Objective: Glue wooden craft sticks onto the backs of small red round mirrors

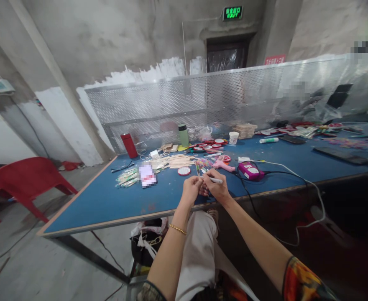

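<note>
Two hands at work among lidded bottles and a paper cup

At the near edge of the blue table (102,209), the left hand (191,187) pinches a slim green-and-white stick (198,168) that points up and away over the tabletop. The right hand (215,184), just beside it, is closed around a white pen (215,180), its front end close to the stick; whether the two touch is too small to tell.

Toward the back left stands a red bottle (129,146), slightly tilted in view, its contents hidden. A green bottle (183,136) with a dark lid, also hiding what it holds, stands further right, near the perforated metal screen (159,100). A white paper cup (233,138) stands upright beside stacked wooden pieces (247,131); its inside cannot be made out. Left of the cup sits a crumpled clear bag (205,133), its contents unclear.

Slim clear-wrapped pieces (129,177), some greenish, lie in a pile at left, near loose wooden sticks (180,161). Under the table, a dark bag (140,251) has pale straps and whitish material at its top.
</note>
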`<move>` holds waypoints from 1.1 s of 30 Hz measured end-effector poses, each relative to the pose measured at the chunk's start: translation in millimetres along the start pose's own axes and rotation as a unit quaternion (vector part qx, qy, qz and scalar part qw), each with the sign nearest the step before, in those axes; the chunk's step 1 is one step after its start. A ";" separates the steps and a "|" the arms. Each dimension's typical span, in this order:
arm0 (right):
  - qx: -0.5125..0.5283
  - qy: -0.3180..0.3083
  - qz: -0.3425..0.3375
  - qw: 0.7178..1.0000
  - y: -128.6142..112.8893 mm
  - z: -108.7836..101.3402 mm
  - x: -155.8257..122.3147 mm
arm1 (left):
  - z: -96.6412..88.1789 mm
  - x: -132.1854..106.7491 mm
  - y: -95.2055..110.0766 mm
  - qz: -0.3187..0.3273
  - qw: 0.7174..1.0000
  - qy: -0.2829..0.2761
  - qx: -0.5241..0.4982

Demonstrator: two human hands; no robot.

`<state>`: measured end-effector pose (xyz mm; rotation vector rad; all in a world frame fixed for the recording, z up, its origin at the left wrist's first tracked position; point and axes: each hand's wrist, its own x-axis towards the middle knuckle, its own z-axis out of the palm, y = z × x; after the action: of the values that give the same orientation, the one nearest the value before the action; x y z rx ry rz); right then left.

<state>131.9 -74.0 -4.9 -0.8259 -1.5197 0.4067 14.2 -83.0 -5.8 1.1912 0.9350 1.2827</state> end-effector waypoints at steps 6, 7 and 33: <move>0.009 -0.001 0.009 1.000 -2.8 -1.5 -0.7 | 0.2 -0.3 0.3 -0.002 1.000 -0.007 -0.002; 0.012 -0.008 0.011 1.000 -2.9 -1.6 -0.9 | 0.2 -0.3 0.2 -0.001 1.000 -0.006 0.000; 0.032 -0.037 0.040 0.998 1.3 0.2 -0.9 | -1.9 2.5 -5.3 0.002 1.000 -0.007 0.013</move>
<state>132.0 -73.6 -6.5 -0.8314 -1.5375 0.5472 13.7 -79.9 -11.1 1.2218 0.9414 1.2668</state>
